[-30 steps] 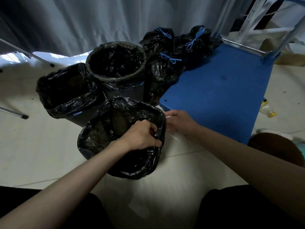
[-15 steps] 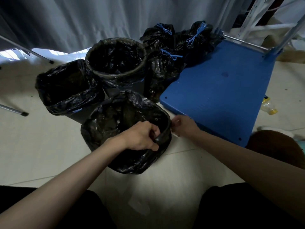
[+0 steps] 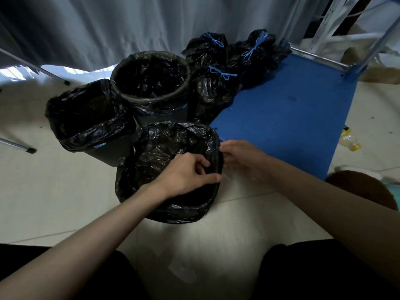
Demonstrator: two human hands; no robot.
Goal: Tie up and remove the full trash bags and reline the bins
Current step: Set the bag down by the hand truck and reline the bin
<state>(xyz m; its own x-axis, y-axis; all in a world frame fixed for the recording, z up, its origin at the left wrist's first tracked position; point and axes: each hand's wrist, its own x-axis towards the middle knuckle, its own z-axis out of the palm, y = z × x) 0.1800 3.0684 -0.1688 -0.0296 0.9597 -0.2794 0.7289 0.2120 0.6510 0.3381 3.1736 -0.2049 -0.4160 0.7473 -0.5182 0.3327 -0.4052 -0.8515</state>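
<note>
Three bins stand on the floor, each lined with black plastic; the nearest bin is the one in work. The left hand pinches its liner at the right rim, probably to fold it over the edge, while the right hand touches the outside, its grip unclear. Three tied bags with blue strings lie behind, beside the blue platform.
</note>
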